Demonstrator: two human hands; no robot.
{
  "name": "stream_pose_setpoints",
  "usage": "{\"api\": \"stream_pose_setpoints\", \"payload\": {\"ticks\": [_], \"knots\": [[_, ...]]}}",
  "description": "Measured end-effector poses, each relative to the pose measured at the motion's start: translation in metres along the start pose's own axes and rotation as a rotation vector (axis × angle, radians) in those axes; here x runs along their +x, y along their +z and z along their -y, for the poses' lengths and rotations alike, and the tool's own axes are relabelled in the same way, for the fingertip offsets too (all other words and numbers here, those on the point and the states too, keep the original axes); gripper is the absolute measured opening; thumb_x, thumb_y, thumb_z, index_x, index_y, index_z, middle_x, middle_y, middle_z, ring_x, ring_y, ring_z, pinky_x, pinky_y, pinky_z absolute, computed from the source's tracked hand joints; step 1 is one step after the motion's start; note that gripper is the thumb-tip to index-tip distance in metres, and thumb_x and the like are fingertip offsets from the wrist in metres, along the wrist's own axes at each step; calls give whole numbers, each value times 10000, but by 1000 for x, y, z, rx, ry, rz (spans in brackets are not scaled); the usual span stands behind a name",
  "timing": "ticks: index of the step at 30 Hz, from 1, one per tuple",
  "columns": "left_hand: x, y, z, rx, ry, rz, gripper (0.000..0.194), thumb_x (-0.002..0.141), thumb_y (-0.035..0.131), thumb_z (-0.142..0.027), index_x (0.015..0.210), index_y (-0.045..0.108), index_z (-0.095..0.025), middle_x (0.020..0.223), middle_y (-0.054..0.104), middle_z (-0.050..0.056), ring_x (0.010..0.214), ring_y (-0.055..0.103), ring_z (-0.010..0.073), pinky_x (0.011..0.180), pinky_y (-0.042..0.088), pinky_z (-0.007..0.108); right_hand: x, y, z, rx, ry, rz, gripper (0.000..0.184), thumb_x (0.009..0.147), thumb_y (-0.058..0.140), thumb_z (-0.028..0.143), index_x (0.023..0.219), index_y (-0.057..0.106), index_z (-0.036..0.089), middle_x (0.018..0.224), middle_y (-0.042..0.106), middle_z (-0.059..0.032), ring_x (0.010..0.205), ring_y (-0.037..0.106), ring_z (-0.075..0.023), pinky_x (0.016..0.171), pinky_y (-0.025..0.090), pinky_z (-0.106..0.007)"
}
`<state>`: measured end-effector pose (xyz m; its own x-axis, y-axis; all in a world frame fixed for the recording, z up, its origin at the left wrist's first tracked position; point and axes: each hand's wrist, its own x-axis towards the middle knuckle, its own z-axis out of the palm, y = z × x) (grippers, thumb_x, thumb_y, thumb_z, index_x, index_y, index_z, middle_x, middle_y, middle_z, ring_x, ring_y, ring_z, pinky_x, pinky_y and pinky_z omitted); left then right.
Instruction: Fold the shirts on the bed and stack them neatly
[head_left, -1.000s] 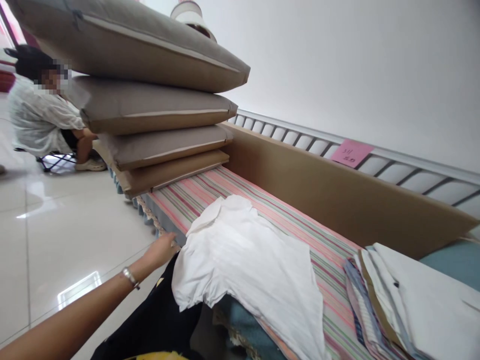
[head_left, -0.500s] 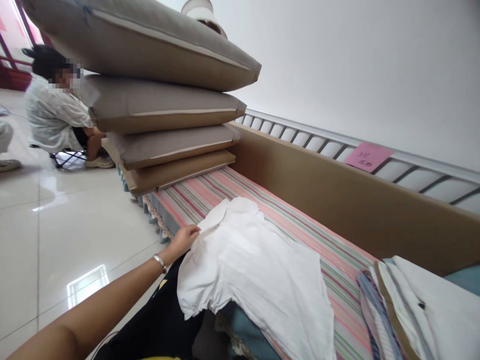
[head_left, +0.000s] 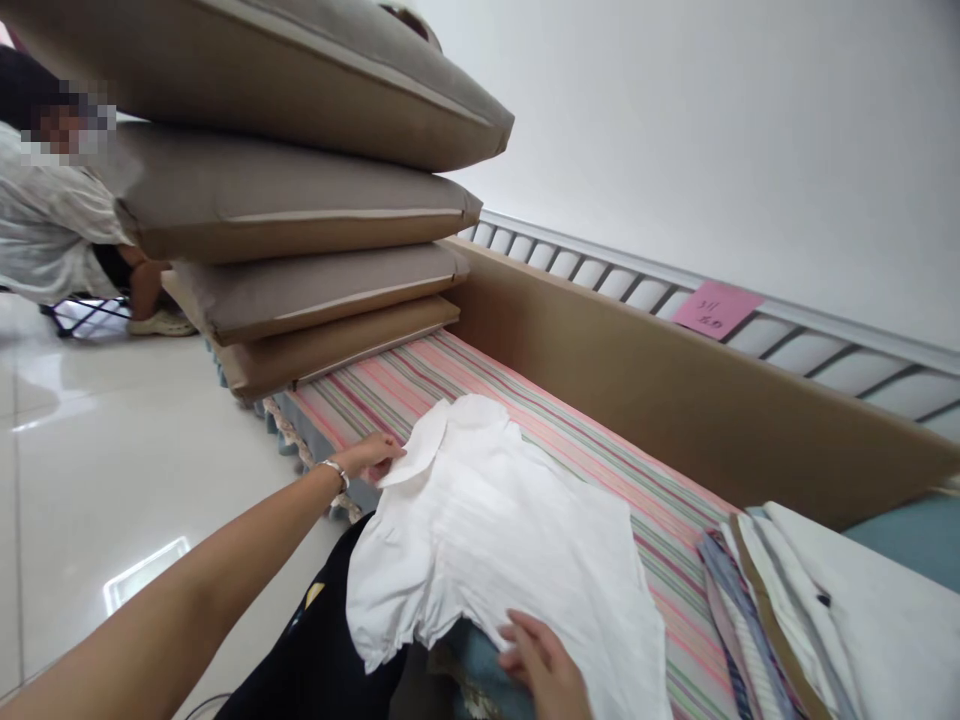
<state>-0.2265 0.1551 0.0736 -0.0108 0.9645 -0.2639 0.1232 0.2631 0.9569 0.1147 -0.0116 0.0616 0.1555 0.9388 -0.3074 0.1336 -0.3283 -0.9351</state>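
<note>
A white short-sleeved blouse (head_left: 517, 510) with a wide collar lies spread over a striped mattress cover (head_left: 592, 455) and hangs over its near edge. At the blouse's upper left, my left hand (head_left: 373, 456) is closed on the collar, pinching its edge between thumb and fingers. My right hand (head_left: 546, 665) is at the bottom of the view, over the blouse's lower edge. Its fingers are slightly apart and bent toward the cloth, with no grip on it visible.
A tall stack of grey-brown cushions (head_left: 300, 175) stands at the far end. Folded clothes (head_left: 787, 610) lie at right beside a white board (head_left: 870, 590). A brown backboard (head_left: 600, 350) and a slatted rail with a pink note (head_left: 718, 308) run along the wall. A person (head_left: 52, 220) sits at far left.
My right hand has come into view at the bottom, over the blouse. The left hand still holds the collar. The view has turned a little to the right.
</note>
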Motion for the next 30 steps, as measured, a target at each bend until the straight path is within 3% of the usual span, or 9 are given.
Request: {"api": "stream_pose_setpoints", "payload": {"ticks": [3, 6, 9, 12, 21, 24, 26, 28, 30], "knots": [[-1, 3, -6, -26, 25, 69, 260, 598, 668, -389, 570, 540, -164, 355, 426, -51, 354, 338, 80, 397, 207, 219, 12, 83, 25, 198, 165, 216, 564, 501, 749, 544, 911, 598, 188, 708, 668, -25, 508, 575, -137, 489, 464, -263], [-1, 7, -12, -53, 49, 102, 266, 592, 664, -400, 626, 534, -170, 354, 406, -69, 337, 319, 72, 388, 197, 214, 31, 152, 53, 403, 252, 330, 515, 582, 739, 483, 960, 542, 194, 675, 639, 1, 493, 545, -96, 461, 423, -211], [0, 10, -14, -83, 66, 124, 263, 584, 673, -372, 689, 542, -169, 384, 434, -72, 347, 342, 70, 394, 219, 208, 53, 197, 74, 463, 276, 304, 385, 644, 707, 447, 857, 516, 190, 618, 590, 36, 467, 511, -68, 434, 395, -179], [2, 7, -13, -123, 85, 129, 264, 579, 680, -353, 704, 544, -165, 415, 445, -72, 373, 366, 67, 403, 238, 206, 66, 214, 79, 444, 274, 289, 294, 668, 695, 367, 759, 486, 182, 590, 561, 52, 458, 487, -48, 422, 376, -157], [14, -4, 4, -209, 18, 72, 324, 530, 704, -374, 726, 578, -149, 447, 461, -65, 398, 390, 77, 420, 303, 212, 58, 205, 51, 266, 284, 323, 278, 647, 670, 366, 752, 509, 166, 625, 584, 29, 470, 508, -55, 426, 386, -166], [6, -7, 9, -229, 26, -32, 393, 533, 708, -410, 811, 580, -164, 561, 552, -37, 469, 466, 102, 452, 349, 217, 49, 193, 45, 109, 232, 293, 251, 665, 639, 355, 795, 549, 160, 645, 600, 14, 447, 531, -89, 393, 375, -197], [-6, -12, 21, -225, 29, -207, 445, 528, 712, -467, 839, 578, -177, 609, 591, -21, 503, 501, 124, 465, 372, 225, 41, 166, 39, 6, 118, 286, 223, 684, 615, 334, 826, 583, 166, 673, 616, 5, 456, 547, -102, 407, 378, -212], [-21, -18, 42, -170, -10, -341, 469, 532, 710, -527, 831, 593, -185, 625, 614, -13, 536, 527, 136, 482, 389, 222, 31, 120, 31, -154, -46, 241, 189, 719, 570, 332, 829, 618, 185, 712, 632, 0, 524, 581, -117, 494, 425, -235], [-41, -18, 69, -121, -143, -208, 478, 534, 704, -576, 818, 622, -200, 638, 638, -15, 543, 536, 137, 493, 394, 219, 18, 58, 22, -301, -132, 69, 210, 729, 543, 366, 811, 636, 196, 723, 640, -11, 610, 612, -151, 604, 461, -271]]}}
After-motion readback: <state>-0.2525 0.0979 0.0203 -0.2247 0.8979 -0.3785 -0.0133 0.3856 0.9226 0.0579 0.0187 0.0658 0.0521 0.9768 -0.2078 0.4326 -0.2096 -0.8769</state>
